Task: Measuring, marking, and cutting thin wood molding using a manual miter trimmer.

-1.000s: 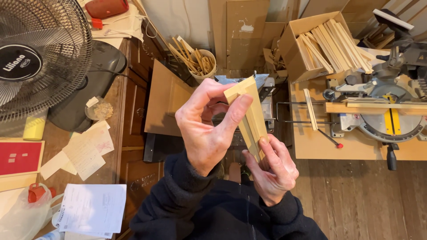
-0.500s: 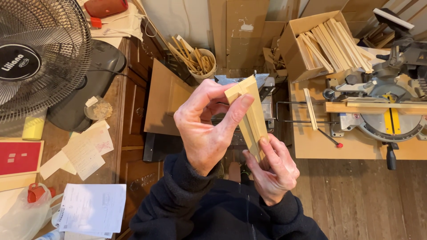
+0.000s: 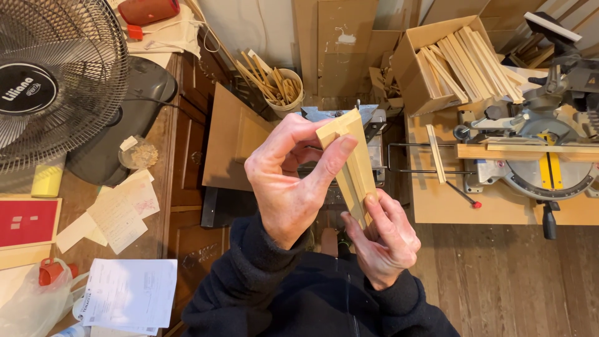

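Observation:
A short length of pale wooden moulding (image 3: 355,163), cut at an angle on top, stands nearly upright in front of me. My left hand (image 3: 288,181) pinches its upper end between thumb and fingers. My right hand (image 3: 382,237) grips its lower end from below, thumb laid along the wood. Both dark sleeves meet at the bottom of the view.
A miter saw (image 3: 543,150) with a wooden strip across it stands on a low board at right. Behind it is a cardboard box of wood strips (image 3: 462,59). A bucket of offcuts (image 3: 284,87) stands at the back, a fan (image 3: 50,81) and papers (image 3: 128,293) on the left desk.

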